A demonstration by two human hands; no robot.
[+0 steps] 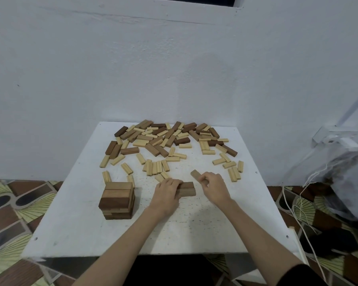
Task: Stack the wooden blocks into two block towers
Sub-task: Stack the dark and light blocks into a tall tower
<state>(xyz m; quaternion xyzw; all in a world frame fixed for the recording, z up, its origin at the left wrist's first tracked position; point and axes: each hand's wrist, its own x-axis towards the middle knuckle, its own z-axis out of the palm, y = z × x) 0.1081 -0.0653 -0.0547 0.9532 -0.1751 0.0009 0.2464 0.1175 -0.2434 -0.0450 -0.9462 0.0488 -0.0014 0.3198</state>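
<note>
A short tower of brown blocks (117,201) stands at the table's front left. In the middle, my left hand (167,190) grips two brown blocks (188,189) lying side by side on the table. Just to their right, my right hand (212,185) pinches one brown block (195,174), tilted and lifted a little above the surface. Several loose pale and dark blocks (165,141) lie scattered across the far half of the white table (70,234).
A white wall rises right behind the table. At the right, thin white cords (298,207) and a dark bundle (347,182) lie on the patterned floor (12,203).
</note>
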